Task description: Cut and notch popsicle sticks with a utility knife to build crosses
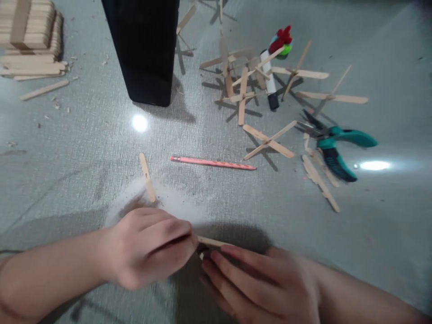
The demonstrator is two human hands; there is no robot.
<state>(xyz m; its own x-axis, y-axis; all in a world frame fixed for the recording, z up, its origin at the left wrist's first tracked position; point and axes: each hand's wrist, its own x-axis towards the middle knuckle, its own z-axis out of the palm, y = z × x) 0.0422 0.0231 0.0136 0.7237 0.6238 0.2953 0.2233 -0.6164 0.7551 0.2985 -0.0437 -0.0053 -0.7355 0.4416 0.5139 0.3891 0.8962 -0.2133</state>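
Between my two hands lies a wooden craft stick [214, 242], seen edge-on. My left hand [145, 249] is closed, its fingertips pinching the left end of the stick. My right hand [266, 283] is closed round the stick's right part, fingers pressed together. A small dark thing with a pale tip [202, 254] shows by the right fingertips; I cannot make out its kind. Just beyond my left hand another craft stick [147, 177], marked with a small dark slot, lies on the table. Farther out lies a pink pencil [214, 162].
Crossed craft sticks [268, 141] stand in several pieces at the back right, around a white marker [269, 80]. Teal-handled pliers [332, 137] lie open near cut sticks [320, 182]. A black upright object [148, 49] stands at the back. Stick bundles [37, 24] are far left.
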